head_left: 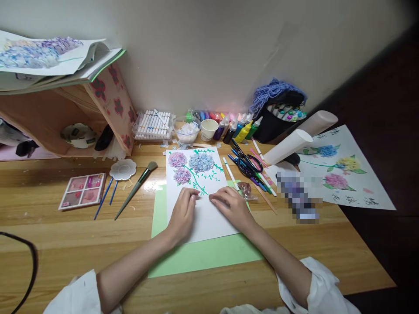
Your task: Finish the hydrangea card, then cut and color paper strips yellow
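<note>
My left hand [183, 213] and my right hand [231, 206] both rest on a white sheet [209, 218] that lies on a light green sheet [209, 255]. The white sheet carries three paper flower clusters, two pink [177, 159] and one blue [200, 162], joined by green drawn stems. Both hands have the fingers curled down with the fingertips close together near the sheet's middle, just below the stems. Whether anything small is pinched under the fingertips is hidden.
A green-handled brush [135, 189], blue sticks, a flower palette [122, 169] and a pink tray [83, 190] lie left. Marker box [153, 125], bowl, paper cup [208, 129] and paint bottles line the wall. Scissors [246, 163], pens, paper rolls [288, 146] and a flower poster [340, 174] sit right.
</note>
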`<state>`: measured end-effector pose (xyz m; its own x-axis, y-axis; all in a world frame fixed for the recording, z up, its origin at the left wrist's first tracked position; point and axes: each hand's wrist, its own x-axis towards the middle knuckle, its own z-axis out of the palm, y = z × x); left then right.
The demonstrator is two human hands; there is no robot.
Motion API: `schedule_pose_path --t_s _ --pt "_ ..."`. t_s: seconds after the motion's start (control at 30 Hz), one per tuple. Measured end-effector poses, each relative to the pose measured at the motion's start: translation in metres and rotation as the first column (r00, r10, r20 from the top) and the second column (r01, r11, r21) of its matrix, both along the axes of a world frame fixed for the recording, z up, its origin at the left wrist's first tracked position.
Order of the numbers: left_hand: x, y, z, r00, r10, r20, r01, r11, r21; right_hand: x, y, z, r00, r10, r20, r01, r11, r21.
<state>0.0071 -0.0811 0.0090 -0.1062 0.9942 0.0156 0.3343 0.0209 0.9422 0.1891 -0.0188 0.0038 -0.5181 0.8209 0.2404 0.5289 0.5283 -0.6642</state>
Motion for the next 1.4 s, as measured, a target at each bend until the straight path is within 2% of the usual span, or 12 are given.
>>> schedule_pose_path --t_s 0.1,0.2,0.3,0.5,0.6,0.7,0.9,1.23,1.4 --pt "0.003 0.001 -0.002 0.976 -0.127 -0.179 0.134 0.99 0.031 -0.002 -0.002 -0.005 0.999 0.014 0.035 -0.017 0.998 0.068" --pt "0.006 0.001 -0.006 0.907 -0.212 -0.364 0.234 0.972 0.017 -0.002 -0.004 -0.007 0.998 0.009 0.063 -0.015 0.996 0.085" --pt "0.007 0.001 -0.007 0.853 -0.263 -0.452 0.293 0.956 -0.004 -0.001 -0.004 -0.008 0.998 0.003 0.069 -0.008 0.997 0.072" --pt "0.007 0.001 -0.001 0.849 -0.273 -0.453 0.304 0.953 -0.004 0.002 -0.004 -0.009 1.0 -0.009 0.01 0.008 0.998 0.06" --pt "0.007 0.001 -0.001 0.849 -0.28 -0.448 0.308 0.951 -0.011 0.007 -0.007 -0.009 0.992 0.126 -0.023 -0.123 0.986 0.112" --pt "0.006 0.001 -0.004 0.872 -0.259 -0.416 0.283 0.959 -0.003 0.012 -0.01 -0.012 0.966 0.256 0.027 -0.256 0.946 0.199" --pt "0.005 0.0 -0.008 0.918 -0.222 -0.33 0.239 0.971 0.013 0.018 -0.014 -0.019 0.954 0.263 0.145 -0.295 0.913 0.283" --pt "0.006 0.0 -0.008 0.907 -0.205 -0.367 0.234 0.972 0.036 0.016 -0.018 -0.021 0.955 0.258 0.147 -0.286 0.93 0.231" --pt "0.007 -0.002 -0.011 0.834 -0.245 -0.495 0.3 0.953 0.035 0.02 -0.017 -0.016 0.952 0.3 0.056 -0.305 0.944 0.128"
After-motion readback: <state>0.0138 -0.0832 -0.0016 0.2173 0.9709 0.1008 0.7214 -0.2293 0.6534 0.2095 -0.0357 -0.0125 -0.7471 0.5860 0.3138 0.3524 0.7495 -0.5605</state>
